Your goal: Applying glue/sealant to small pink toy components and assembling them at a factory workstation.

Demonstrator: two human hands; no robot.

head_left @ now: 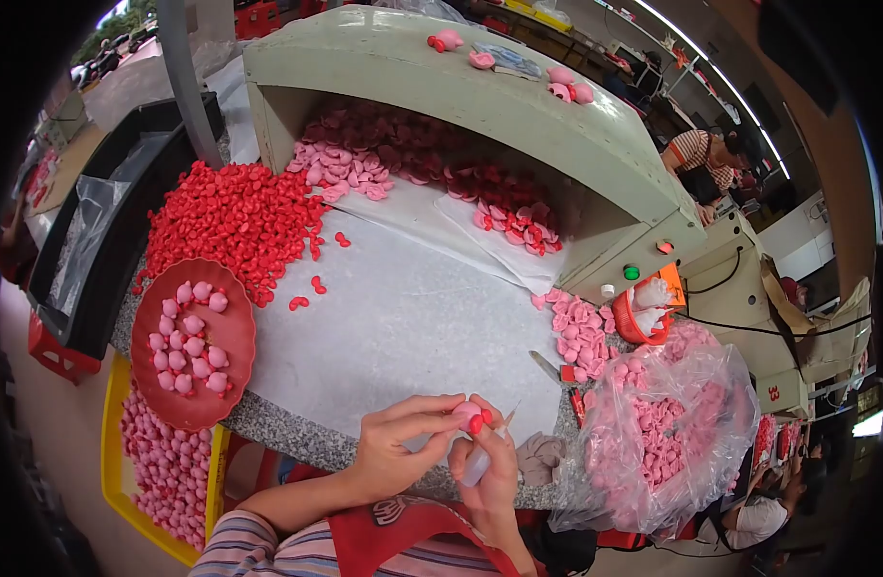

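Observation:
Near the table's front edge my two hands meet at a small pink toy part with a red piece (pixel 469 416) on it. My left hand (pixel 395 450) pinches the pink part between thumb and fingertips. Against the red piece lie the fingertips of my right hand (pixel 491 469). A small translucent bottle (pixel 476 467) is tucked in my right hand, and a thin needle-like tip points up and to the right from there. White paper (pixel 384 298) covers the table in front of me. Just right of my right hand is a crumpled grey cloth (pixel 540 458).
Red pieces (pixel 230 221) are heaped at left beside a red plate (pixel 172 411) of pink parts. A yellow crate (pixel 114 471) sits below. Ahead stands a grey-green machine housing (pixel 441 77) with pink pieces inside. At right are a blade (pixel 545 365), an orange basket (pixel 636 332) and a plastic bag (pixel 730 404).

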